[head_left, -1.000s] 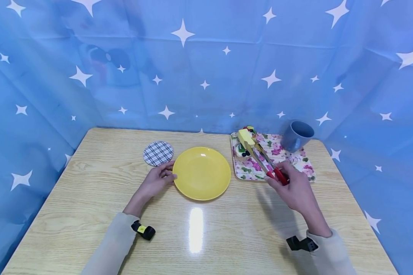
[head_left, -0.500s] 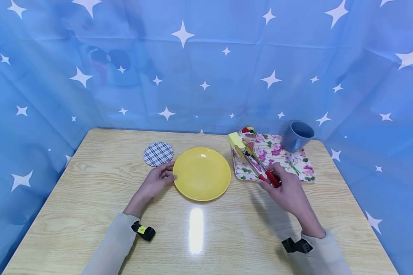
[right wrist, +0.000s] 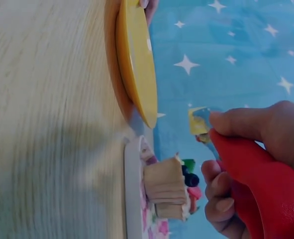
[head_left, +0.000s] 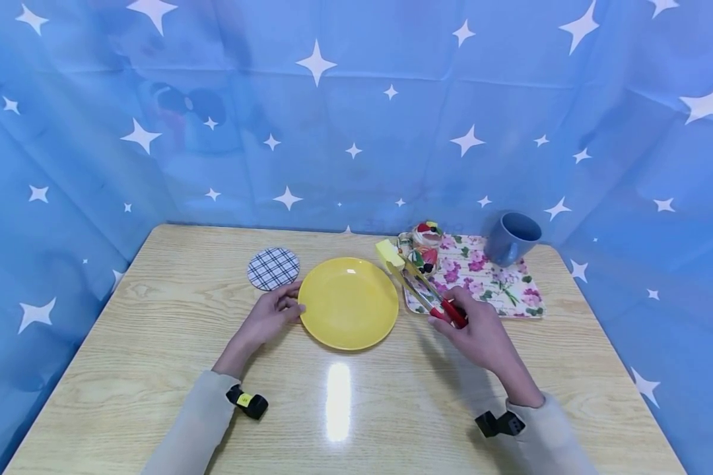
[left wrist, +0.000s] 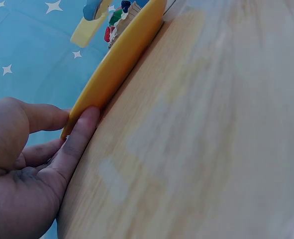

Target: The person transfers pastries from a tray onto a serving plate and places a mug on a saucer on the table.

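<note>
My left hand [head_left: 267, 313] pinches the left rim of a round yellow plate [head_left: 349, 303], which lies flat on the wooden table. In the left wrist view, the fingers [left wrist: 84, 124] sit on both sides of the plate's edge. Red-handled tongs [head_left: 454, 315] are gripped in my right hand [head_left: 472, 336]. Their tips hold a pale yellow block like a cake slice [head_left: 389, 253], raised between the plate and the flowered tray [head_left: 481, 290]. Two fruit-topped cupcakes stand on the tray's left side, a nearer one [head_left: 424, 260] and a farther one [head_left: 426, 234].
A blue-grey mug [head_left: 513, 239] stands on the tray's back right corner. Behind the plate, to its left, lies a checked round coaster [head_left: 273, 268]. A blue curtain [head_left: 356, 112] with white stars hangs right behind the table.
My right hand has moved left with the tongs, carrying the yellow cake slice from above the cupcakes toward the plate. The left hand and plate have stayed still.
</note>
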Tool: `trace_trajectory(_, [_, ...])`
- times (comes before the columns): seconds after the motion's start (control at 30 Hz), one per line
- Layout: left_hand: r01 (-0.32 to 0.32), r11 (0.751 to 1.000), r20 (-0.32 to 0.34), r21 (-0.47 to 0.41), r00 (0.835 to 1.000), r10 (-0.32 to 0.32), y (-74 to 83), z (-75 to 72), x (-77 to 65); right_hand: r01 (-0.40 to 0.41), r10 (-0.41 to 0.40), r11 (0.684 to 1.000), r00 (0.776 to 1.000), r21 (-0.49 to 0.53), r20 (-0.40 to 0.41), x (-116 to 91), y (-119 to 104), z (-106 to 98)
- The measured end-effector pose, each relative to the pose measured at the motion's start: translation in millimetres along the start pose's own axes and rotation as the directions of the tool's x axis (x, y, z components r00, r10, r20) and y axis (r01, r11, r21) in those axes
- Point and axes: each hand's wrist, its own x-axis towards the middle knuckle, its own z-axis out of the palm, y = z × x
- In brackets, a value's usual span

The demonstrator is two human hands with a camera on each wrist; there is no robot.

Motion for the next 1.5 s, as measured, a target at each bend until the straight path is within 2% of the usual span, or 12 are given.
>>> trace_trajectory(0.2, [0.004,1.000,-0.001,0.002,1.000,-0.004,-2.1,-0.9,-0.2,0.002,-0.003,1.000,1.000,0.022,0.027,2,-2,11])
trace_trajectory(0.73, [-0.007,1.000,0.005,0.001,1.000,0.007,-2.9,-0.5,0.6,0.066,-0.071,0.996,0.993,0.056,0.091,10,-2,34])
trace_trajectory(1.07, [-0.008,1.000,0.012,0.006,1.000,0.008,-2.5,-0.8,-0.1,0.057,-0.059,0.998,0.990,0.023,0.129,13,-1,39])
trace_trajectory(1.5, [-0.012,1.000,0.014,0.002,1.000,0.012,-3.0,-1.2,0.5,0.061,-0.059,0.998,0.985,-0.004,0.163,16,-7,36])
